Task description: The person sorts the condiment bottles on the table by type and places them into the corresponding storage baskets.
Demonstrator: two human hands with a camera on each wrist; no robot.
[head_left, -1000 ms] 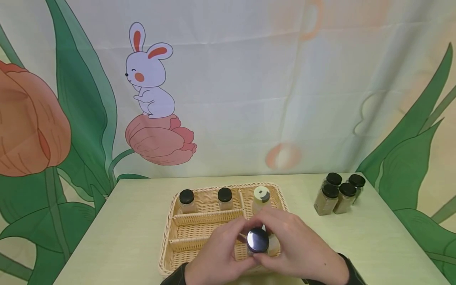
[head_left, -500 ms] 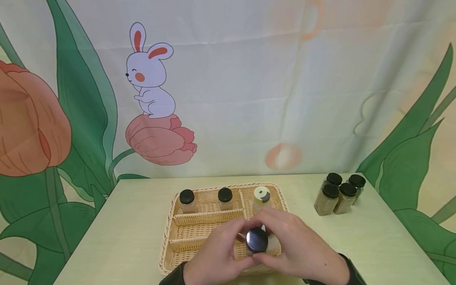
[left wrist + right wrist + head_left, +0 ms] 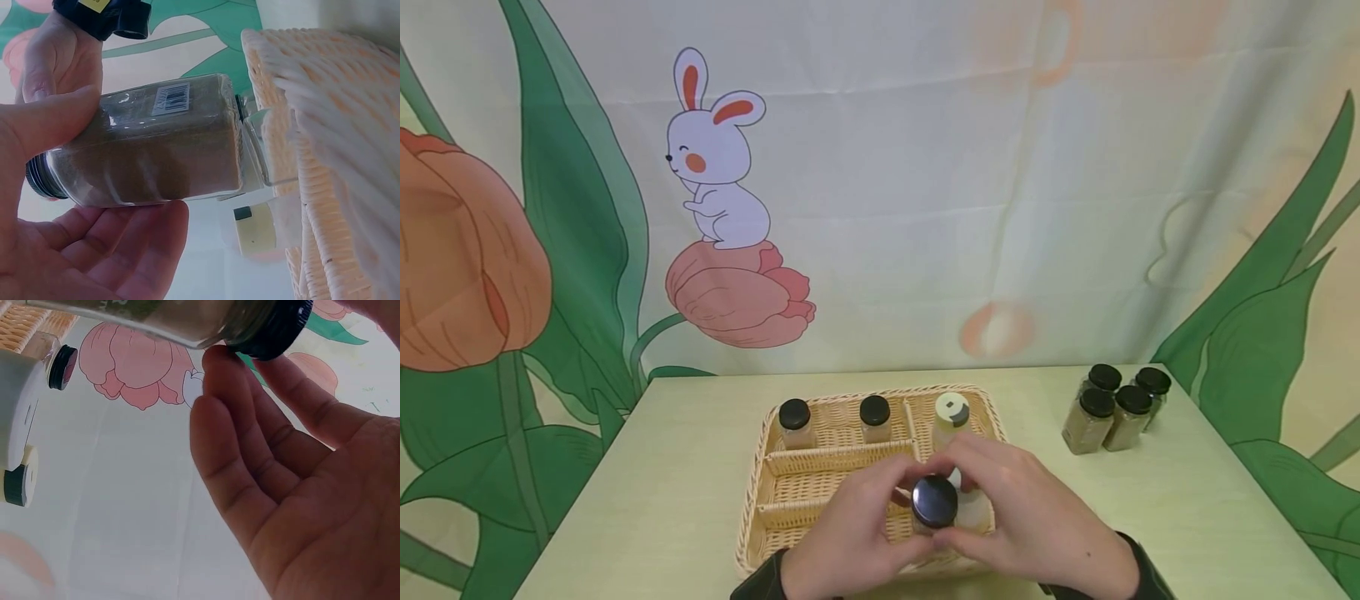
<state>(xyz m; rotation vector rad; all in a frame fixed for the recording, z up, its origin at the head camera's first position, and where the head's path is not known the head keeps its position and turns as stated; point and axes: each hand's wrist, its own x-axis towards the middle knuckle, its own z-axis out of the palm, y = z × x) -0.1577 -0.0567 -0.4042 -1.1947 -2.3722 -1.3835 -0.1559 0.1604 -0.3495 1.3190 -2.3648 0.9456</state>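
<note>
A clear spice jar with a black lid is held upright between both hands over the front right part of the wicker basket. My left hand grips it from the left, thumb near the neck and fingers curled along the other side. From the right, my right hand pinches it just below the lid. Brown powder fills much of the jar in the left wrist view, and its base is close to the basket's edge. A white container stands right beside it, partly hidden by the right hand.
Two black-lidded jars, one left and one nearer the middle, stand in the basket's back compartment. A bottle with a cream cap stands at its back right. Several more spice jars cluster on the table's right side, before a printed curtain.
Both hands and the spice jar have shifted slightly left, and more of the white container shows beside the jar. The other jars have stayed put.
</note>
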